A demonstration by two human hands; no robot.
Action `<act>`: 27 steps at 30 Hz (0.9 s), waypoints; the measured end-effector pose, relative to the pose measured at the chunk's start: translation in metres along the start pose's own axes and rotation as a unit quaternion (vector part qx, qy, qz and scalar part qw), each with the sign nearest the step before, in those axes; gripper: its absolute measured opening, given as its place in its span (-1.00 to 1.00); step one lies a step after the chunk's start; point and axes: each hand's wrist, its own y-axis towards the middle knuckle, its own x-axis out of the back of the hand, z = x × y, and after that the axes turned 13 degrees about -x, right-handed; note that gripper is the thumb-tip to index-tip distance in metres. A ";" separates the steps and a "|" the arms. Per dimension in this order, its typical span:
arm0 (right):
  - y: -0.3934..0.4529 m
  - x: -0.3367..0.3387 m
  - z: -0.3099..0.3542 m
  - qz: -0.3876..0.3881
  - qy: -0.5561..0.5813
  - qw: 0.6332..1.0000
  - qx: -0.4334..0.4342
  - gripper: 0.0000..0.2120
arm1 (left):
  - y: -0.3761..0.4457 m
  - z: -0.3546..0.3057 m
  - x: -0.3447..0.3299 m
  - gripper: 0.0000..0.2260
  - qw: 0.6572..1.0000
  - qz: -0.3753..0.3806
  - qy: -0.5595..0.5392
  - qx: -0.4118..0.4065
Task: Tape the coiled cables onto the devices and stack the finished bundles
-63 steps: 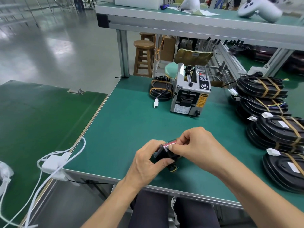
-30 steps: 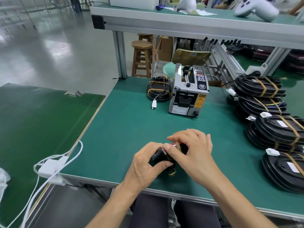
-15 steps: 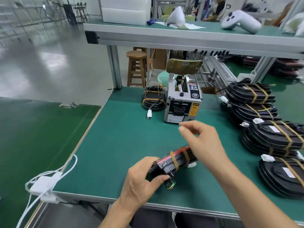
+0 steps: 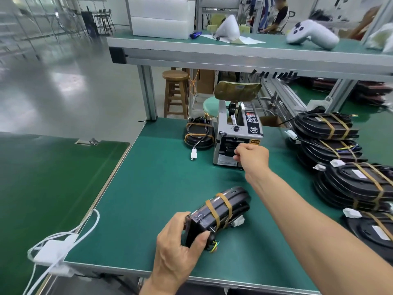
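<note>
My left hand [image 4: 176, 248] grips the near end of a black device [image 4: 219, 209] standing on edge on the green mat, its coiled cable bound on by two tan tape strips. My right hand [image 4: 251, 155] is stretched out to the front slot of the grey tape dispenser [image 4: 238, 135], fingers curled and pinching at the outlet; the tape piece itself is too small to make out. Finished bundles [image 4: 348, 179], black discs crossed with tan tape, are stacked along the right side.
One more taped bundle [image 4: 198, 135] with a white plug [image 4: 194, 154] lies left of the dispenser. White cables and an adapter [image 4: 53, 250] hang over the table's left front corner. A shelf [image 4: 234, 54] runs overhead. A wooden stool [image 4: 175, 92] stands behind.
My right hand left the device and reached forward to the dispenser's slot. The left hand kept hold of the device, which now shows two tape strips. The camera tilted up.
</note>
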 end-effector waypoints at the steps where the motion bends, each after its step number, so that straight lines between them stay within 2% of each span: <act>1: 0.001 -0.002 0.000 -0.014 0.000 1.000 0.000 -0.77 | 0.000 0.000 0.000 -0.62 1.000 0.000 -0.001 -0.002; 11: 0.005 -0.018 0.006 -0.078 0.040 0.995 -0.049 -0.95 | 0.000 0.001 -0.001 -0.67 0.999 0.022 -0.017 -0.020; 15: 0.007 -0.024 0.005 -0.102 0.059 0.991 -0.071 -0.88 | 0.000 0.001 -0.001 -0.67 0.999 0.018 -0.017 -0.020; 18: 0.010 -0.027 0.007 -0.112 0.067 0.988 -0.084 -0.92 | 0.000 0.002 -0.001 -0.65 0.999 0.016 -0.014 -0.024; 23: 0.011 -0.024 0.004 -0.098 0.051 0.989 -0.095 -0.83 | 0.001 0.001 -0.001 -0.65 0.999 0.016 -0.016 -0.025; 27: 0.004 -0.004 -0.009 -0.023 -0.047 0.990 -0.128 -0.90 | 0.001 0.000 -0.001 -0.65 0.999 0.016 -0.018 -0.028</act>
